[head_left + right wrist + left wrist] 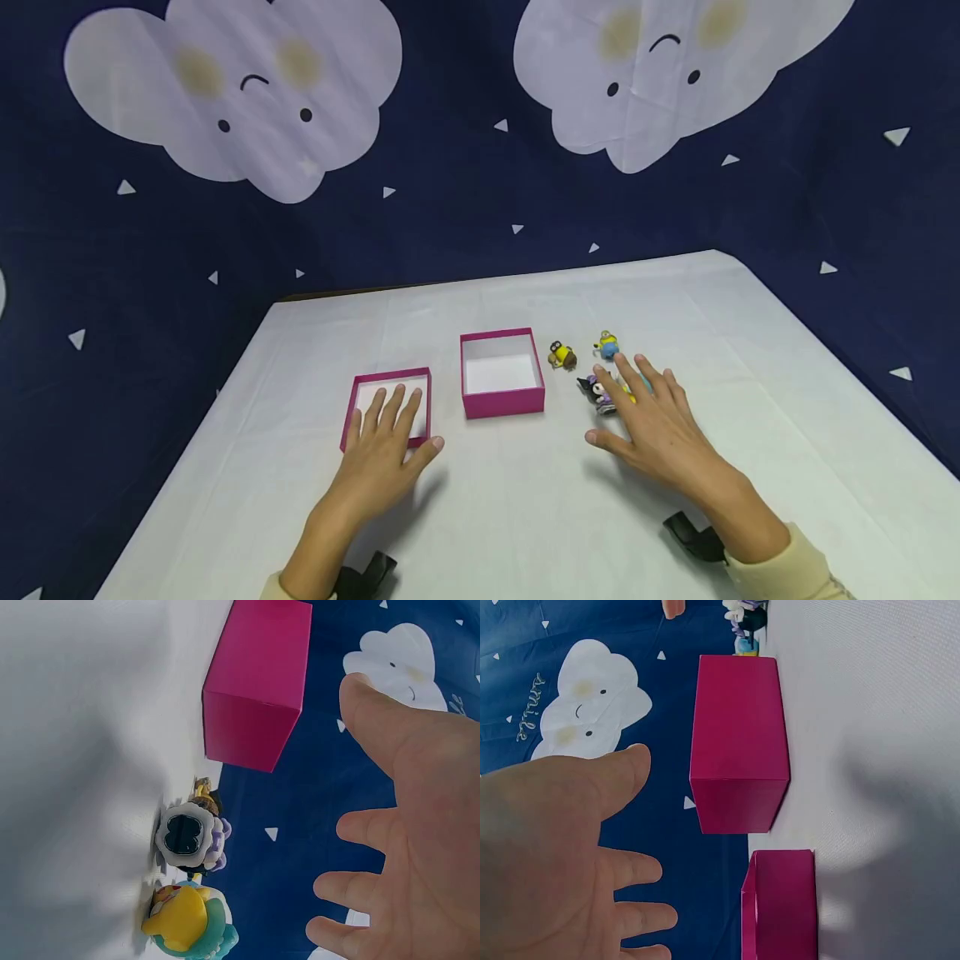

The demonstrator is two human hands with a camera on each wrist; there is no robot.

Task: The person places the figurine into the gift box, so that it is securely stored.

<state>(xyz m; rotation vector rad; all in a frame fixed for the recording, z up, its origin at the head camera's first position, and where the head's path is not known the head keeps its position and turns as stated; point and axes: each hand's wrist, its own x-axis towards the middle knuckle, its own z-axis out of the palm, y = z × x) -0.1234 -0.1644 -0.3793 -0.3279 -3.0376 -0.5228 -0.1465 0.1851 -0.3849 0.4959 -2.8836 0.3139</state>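
Observation:
My left hand, fingers straight and spread, hovers over the near edge of a shallow pink box lid with a white inside. To its right stands a deeper pink box, open at the top. My right hand is held above the cloth, fingers extended and holding nothing, near a group of small figurines. A black, white and purple figurine lies beside a yellow and teal one, which the fingers partly cover in the head view. Behind them are a yellow and brown figurine and a yellow and blue one.
A white cloth covers the table. Behind it hangs a dark blue curtain printed with white clouds and triangles. A black strap piece shows below the right wrist, and another by the left wrist.

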